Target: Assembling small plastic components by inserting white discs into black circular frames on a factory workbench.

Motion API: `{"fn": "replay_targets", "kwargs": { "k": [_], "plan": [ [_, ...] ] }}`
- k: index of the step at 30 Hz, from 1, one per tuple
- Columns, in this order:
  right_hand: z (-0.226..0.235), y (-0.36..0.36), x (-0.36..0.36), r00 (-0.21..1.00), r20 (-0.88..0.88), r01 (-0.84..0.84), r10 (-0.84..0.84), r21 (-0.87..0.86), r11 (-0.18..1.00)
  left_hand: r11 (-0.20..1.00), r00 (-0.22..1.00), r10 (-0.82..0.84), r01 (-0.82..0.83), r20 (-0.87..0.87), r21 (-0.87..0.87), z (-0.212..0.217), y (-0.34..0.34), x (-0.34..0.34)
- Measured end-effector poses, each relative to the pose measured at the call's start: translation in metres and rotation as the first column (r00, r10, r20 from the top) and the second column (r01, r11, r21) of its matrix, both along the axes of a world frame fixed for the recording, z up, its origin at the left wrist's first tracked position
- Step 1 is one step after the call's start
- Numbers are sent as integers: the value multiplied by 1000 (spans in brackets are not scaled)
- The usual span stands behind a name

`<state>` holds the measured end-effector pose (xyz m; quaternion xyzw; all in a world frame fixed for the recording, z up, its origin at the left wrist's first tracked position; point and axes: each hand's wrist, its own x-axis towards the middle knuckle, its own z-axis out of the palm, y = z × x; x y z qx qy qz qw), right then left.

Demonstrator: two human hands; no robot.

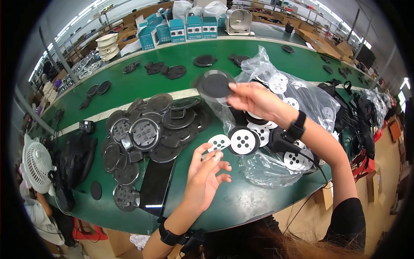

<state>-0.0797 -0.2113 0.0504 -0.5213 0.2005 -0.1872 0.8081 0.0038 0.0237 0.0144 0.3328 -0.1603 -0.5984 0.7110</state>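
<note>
My right hand (254, 98) pinches the edge of a round black disc (214, 85), slightly blurred, over the far edge of the near work surface. My left hand (206, 176) is closer to me. Its thumb and forefinger close on a white perforated disc (219, 141), while the other fingers are loosely curled. Right of that hand, a clear plastic bag (269, 166) lies spread out with several black discs on it. These have white perforated faces, such as this white-faced disc (244, 141). Left of my hands is a heap of dark round bases (145, 132), some with metal brackets.
A black phone-like slab (156, 183) lies beside the heap. A white fan (38, 164) stands at the left edge. Scattered black parts (205, 60) lie on the green conveyor (142, 82), with teal boxes (177, 30) behind it. A cable (317, 166) hangs near my right arm.
</note>
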Motion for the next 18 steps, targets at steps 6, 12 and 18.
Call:
{"fn": "replay_targets", "kwargs": {
  "k": [6,12,18],
  "plan": [
    [-12,-3,10,971,-220,-112,94,-72,991,999,999,-47,47,-4,13,5,-5,-1],
    [39,5,59,829,-538,-533,152,-676,510,993,993,-95,100,-70,56,6,0,2],
    [14,-89,183,650,-714,-745,-261,-667,-30,987,984,-129,140,-126,84,8,-3,2]
  ]
}}
